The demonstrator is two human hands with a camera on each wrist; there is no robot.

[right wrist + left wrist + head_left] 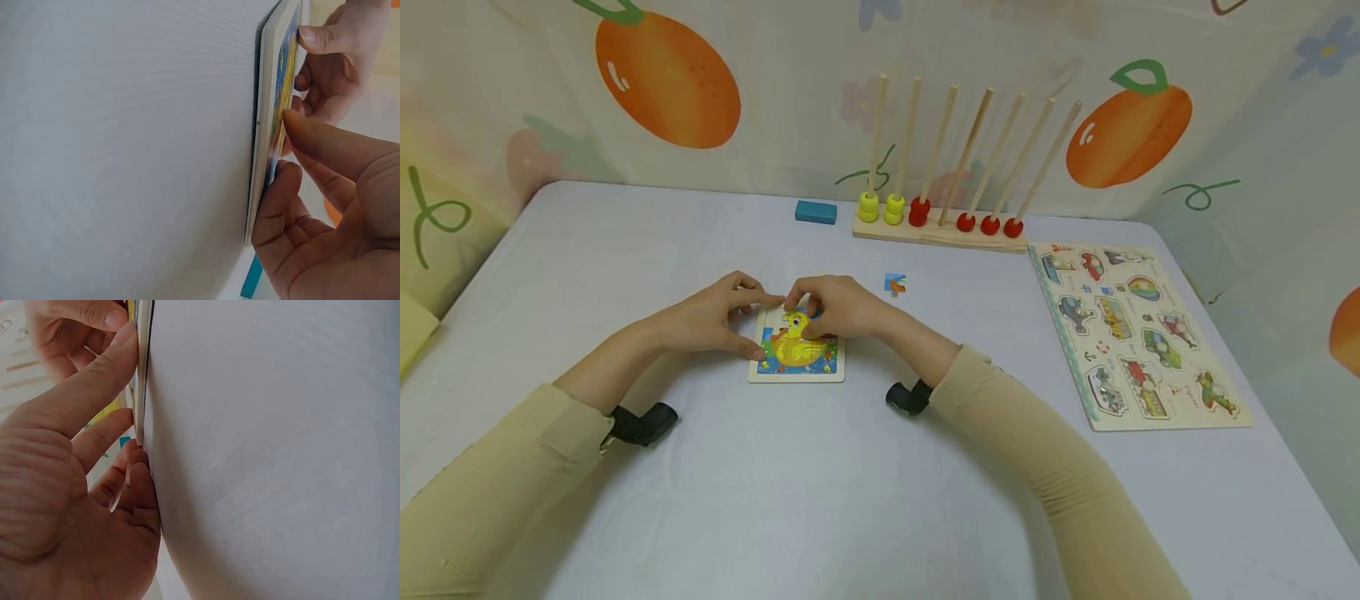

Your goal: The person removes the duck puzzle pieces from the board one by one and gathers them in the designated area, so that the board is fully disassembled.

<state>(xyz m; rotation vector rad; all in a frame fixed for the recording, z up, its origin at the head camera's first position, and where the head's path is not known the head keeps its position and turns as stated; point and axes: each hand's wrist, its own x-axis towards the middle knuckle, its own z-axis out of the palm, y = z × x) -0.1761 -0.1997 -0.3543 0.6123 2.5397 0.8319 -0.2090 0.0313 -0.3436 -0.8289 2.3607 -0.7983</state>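
Both hands are at the duck puzzle (797,357), which lies on the white counter (737,500), a little left of centre. The left hand (718,317) braces its left side, thumb and index finger well apart, one low on the edge, the other by the top corner. And here's the right hand (842,310), bent over the upper part, thumb against the yellow duck, index near the top edge; whether those fingers pinch a piece, one cannot tell.

It looks well advanced! The yellow body and blue lower strip seem joined up, though a pale patch at upper left could be a gap, and the upper right is hidden. One loose piece (892,280), blue and orange-brown, lies apart just beyond the right wrist, so that much at least seems left to fit.

Lovely shapes, too: a thin, squarish board with a pale, wood-like rim and bright print. Behind stand a smooth teal block (816,212) and a wooden peg stand (940,237), slim rods, rounded beads in yellow and red.
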